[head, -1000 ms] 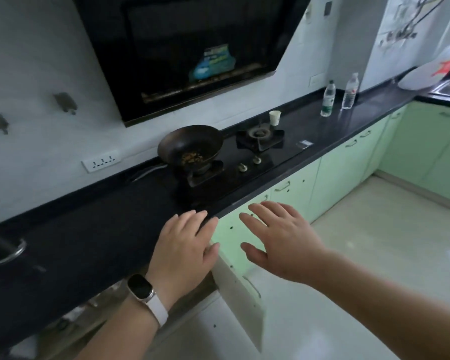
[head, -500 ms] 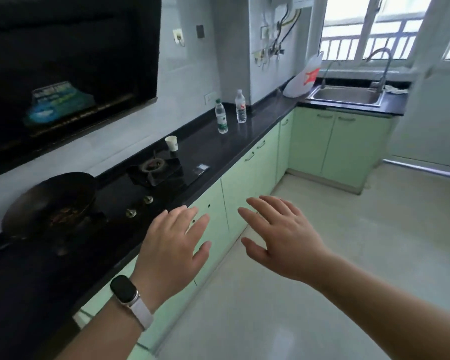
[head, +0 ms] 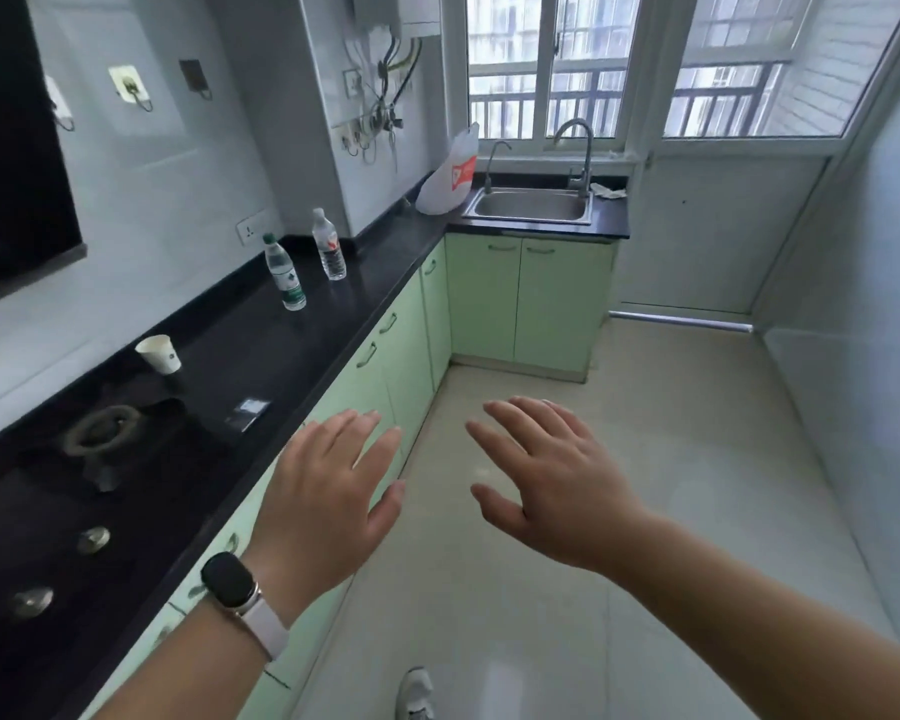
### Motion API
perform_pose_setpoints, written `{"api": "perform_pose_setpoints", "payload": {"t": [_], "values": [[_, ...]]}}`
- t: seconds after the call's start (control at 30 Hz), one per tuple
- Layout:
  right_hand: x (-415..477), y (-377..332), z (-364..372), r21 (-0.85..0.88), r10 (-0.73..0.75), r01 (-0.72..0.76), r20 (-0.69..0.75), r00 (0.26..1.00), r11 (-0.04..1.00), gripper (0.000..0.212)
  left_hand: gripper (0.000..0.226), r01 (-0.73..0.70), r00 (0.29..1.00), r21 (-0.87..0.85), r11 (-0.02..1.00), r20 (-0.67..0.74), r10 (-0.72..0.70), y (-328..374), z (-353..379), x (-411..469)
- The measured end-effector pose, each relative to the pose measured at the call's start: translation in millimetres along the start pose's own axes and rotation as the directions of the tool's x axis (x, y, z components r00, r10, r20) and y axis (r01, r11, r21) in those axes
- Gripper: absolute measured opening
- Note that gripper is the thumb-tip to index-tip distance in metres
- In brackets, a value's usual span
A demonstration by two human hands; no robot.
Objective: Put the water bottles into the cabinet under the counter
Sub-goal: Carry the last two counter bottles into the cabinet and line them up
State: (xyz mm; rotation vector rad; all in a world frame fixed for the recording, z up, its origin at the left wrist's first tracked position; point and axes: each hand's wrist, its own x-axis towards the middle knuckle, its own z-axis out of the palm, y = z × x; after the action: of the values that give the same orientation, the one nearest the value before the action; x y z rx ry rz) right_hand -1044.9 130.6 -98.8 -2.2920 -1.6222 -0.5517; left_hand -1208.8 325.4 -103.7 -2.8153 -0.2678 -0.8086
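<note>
Head view: my left hand [head: 328,491] and my right hand [head: 552,485] are both held out in front of me, palms down, fingers straight and spread, holding nothing. The two water bottles stand upright on the black counter [head: 281,356], well ahead of both hands and off to the left, past the paper cup [head: 159,353]. The green-label bottle [head: 284,275] is the nearer one and the red-label bottle [head: 328,246] stands near it, not touching, closer to the wall corner. Both have their long axis vertical, caps up. My left hand hangs by the counter's front edge, so it is on the bottles' side, while my right hand is out over the floor. The green cabinet doors [head: 385,366] below the bottles look shut. I judge neither bottle is within reach from here, so I must step forward, and the left hand is the natural one to wrap round the green-label bottle from the side
</note>
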Motion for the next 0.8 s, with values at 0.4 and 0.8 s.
{"api": "perform_pose_setpoints", "payload": {"t": [0.4,0.8], "values": [[172,42,92,-0.149,0.123,-0.105,0.116,0.986,0.983,0.057,0.048,-0.050,0.999,-0.175,0.983,-0.005,0.050,-155,147,125],[272,84,147,-0.147,0.124,-0.103,0.136,0.983,0.984,0.056,0.046,-0.032,0.999,-0.202,0.979,0.020,0.037,-230,208,198]]}}
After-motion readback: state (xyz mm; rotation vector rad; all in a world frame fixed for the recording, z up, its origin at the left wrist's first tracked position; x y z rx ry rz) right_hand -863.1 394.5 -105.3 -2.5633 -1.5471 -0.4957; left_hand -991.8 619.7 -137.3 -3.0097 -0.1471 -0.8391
